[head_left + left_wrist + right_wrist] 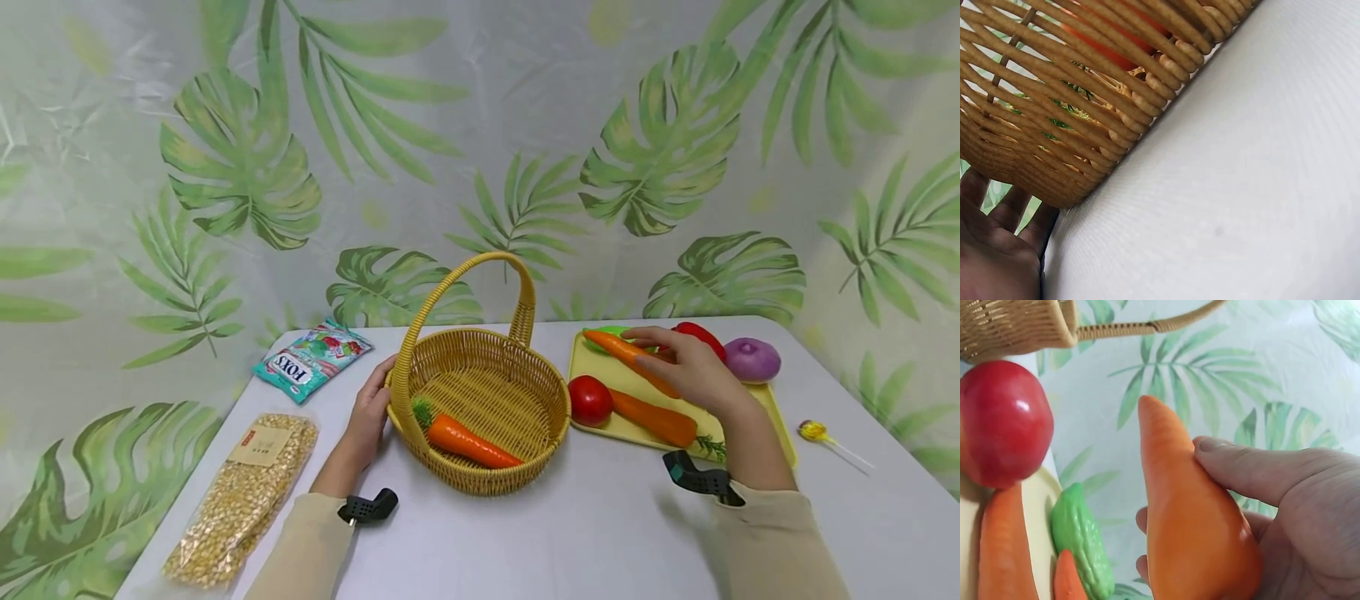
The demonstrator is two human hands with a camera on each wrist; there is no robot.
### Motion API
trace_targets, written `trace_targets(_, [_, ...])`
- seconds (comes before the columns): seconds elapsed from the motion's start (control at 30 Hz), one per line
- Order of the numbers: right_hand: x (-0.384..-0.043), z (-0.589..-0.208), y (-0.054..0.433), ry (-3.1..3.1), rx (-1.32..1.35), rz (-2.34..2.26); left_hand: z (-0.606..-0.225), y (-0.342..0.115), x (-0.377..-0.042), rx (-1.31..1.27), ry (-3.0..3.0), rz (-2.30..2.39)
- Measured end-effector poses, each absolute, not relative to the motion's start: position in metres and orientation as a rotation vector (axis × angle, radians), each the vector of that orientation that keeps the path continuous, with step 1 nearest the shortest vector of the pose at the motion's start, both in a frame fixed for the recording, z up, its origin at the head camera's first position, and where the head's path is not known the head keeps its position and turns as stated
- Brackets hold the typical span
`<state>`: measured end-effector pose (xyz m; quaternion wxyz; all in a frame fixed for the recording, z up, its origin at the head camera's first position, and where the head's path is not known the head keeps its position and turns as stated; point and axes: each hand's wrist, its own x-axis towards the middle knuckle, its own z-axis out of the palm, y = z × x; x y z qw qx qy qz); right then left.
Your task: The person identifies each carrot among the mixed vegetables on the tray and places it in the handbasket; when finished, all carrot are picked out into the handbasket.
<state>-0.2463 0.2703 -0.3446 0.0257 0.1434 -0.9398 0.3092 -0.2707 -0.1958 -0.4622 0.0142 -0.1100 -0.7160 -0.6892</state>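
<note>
Orange carrot [1191, 519] lies gripped between thumb and fingers [1142, 519] of the right hand [1307, 522].

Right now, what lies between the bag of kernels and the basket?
Head view: the left hand touching the basket, its forearm, and white tabletop.

Pale backdrop [517, 125], green leaf prints [660, 142], white tabletop [600, 525]

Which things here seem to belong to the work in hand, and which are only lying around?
Likely part of the work:
basket, touched by the left hand
held carrot, in the right hand
basket carrot, lying inside
yellow tray and its vegetables

Probably just lying about:
bag of kernels
blue-green packet
lollipop
</note>
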Motion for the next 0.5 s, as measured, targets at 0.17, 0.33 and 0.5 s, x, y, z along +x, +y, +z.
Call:
trace_targets(0.17, [-0.247, -0.346, 0.260, -2.891, 0.464, 1.020, -0.463, -0.196, -0.272, -0.345, -2.234, -2.148])
trace_targets(0.33, [-0.247, -0.346, 0.250, -2.899, 0.470, 1.076, -0.463, -0.197, -0.272, -0.341, -2.229, -2.149])
trace_targets(0.5, [-0.247, -0.349, 0.241, -2.863, 0.546, 1.127, -0.462, -0.196, -0.271, -0.342, -2.220, -2.158])
